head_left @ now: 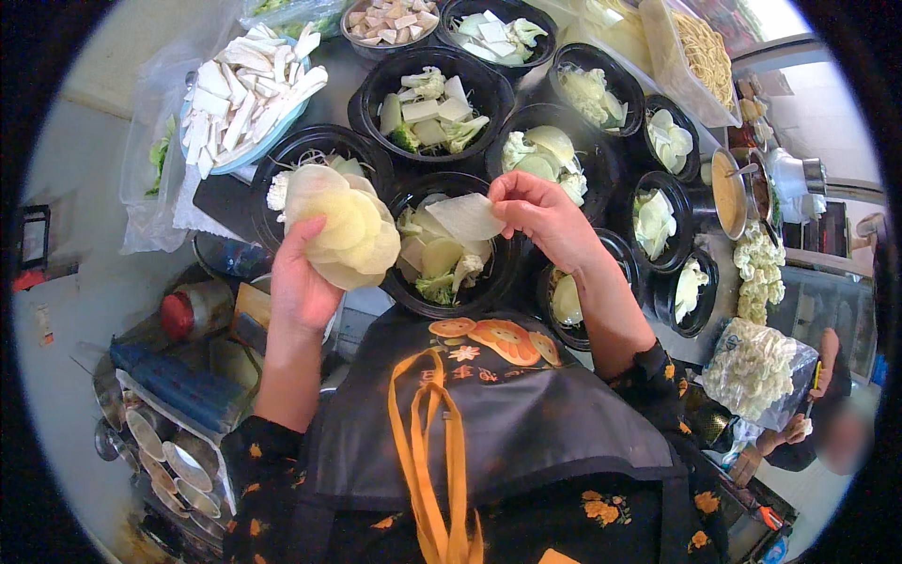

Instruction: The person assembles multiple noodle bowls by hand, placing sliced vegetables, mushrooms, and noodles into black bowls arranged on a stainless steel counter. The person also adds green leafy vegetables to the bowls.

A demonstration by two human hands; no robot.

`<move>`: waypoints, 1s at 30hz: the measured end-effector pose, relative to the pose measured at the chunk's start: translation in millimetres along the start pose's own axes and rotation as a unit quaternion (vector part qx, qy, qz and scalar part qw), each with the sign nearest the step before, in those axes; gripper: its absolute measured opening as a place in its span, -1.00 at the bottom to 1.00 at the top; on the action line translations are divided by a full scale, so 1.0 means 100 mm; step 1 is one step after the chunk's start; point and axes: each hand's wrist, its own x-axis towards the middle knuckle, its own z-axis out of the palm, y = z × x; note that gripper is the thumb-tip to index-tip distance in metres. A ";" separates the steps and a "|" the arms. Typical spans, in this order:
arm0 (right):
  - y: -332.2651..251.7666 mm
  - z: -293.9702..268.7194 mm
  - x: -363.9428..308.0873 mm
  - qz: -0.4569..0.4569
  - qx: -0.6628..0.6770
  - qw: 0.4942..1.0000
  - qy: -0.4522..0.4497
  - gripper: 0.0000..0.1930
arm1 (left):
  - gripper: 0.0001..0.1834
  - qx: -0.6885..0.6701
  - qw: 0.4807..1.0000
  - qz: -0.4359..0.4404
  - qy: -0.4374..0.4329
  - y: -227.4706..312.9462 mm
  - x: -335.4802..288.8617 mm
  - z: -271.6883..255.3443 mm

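My left hand (305,287) is closed around a fanned stack of thin, round potato slices (346,230), thumb on top. Between the fingertips of my right hand (543,221) is a thin, pale white, four-sided slice (462,217), its exact kind unclear. It hangs over a round black bowl (503,282) in front of me. In that bowl lie yellowish potato slices (442,256), broccoli (437,289) and cauliflower (467,270). The left-hand stack partly hides another black bowl (324,133) with bean sprouts and cauliflower.
Several black bowls (427,58) of cut vegetables crowd the table. A light-blue bowl (258,150) of white strips stands far left. Noodles fill a clear bin (691,89) at far right. A bag of cauliflower (752,371) sits at right, near another person's hand (799,430).
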 end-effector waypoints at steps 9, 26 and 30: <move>0.04 -0.05 -0.09 0.049 -0.008 0.997 -0.064 -0.92 | -0.46 -0.043 0.998 -0.026 -0.036 -0.02 0.02 0.04; -0.13 0.55 0.26 -0.167 -0.230 0.958 -0.032 -0.49 | -0.47 0.016 0.997 -0.072 -0.001 -0.20 -0.04 0.29; -0.15 0.72 0.41 -0.156 -0.251 0.954 -0.050 -0.48 | -0.43 0.004 0.992 -0.073 -0.103 -0.17 -0.08 0.22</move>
